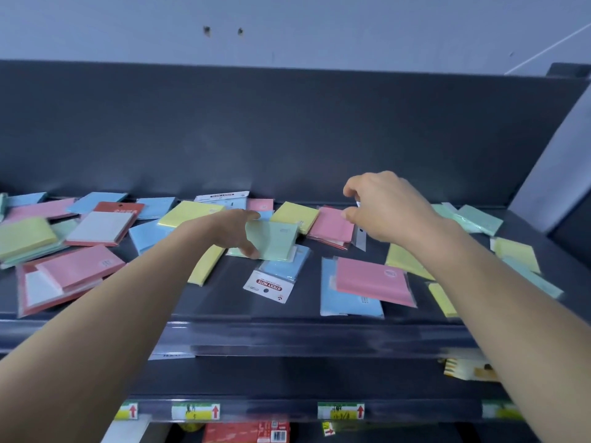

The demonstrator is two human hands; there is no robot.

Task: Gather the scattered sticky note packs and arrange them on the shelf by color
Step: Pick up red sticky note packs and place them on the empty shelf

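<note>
Head view: far left, a yellow-and-green stack (25, 236), a red-backed white pack (102, 228) and a pink pack (75, 266) lie overlapped and askew. Risk there is a mixed colour getting missed, since the green sits half hidden under the yellow. Left hand (232, 233) has its grip pinched on a green pack (271, 239), thumb on the far edge and fingers under the near edge, with the pack tilted just above a blue pack (279, 271) that has a STICKY NOTE header. Slick wrap plus an edge pinch means it could slide out, or drag the blue one toward the front lip (287, 329) and off. Right hand (387, 209) hovers over a second pink pack (331, 223), fingers curled. A clear tab (360, 235) shows below them, but whether the grip has it I cannot tell. If so, lifting by the tab could swing that pack into its neighbours. Further right lie a pink-on-blue pair (371, 282), yellow packs (404, 260) and green packs (478, 219), all unsorted, so the task looks early. Shelf (224, 302) is dark and smooth with a tall back panel (287, 129). A lower shelf edge carries price tags (195, 410). Behind is a pale grey wall (319, 27) with two small holes (208, 31).
</note>
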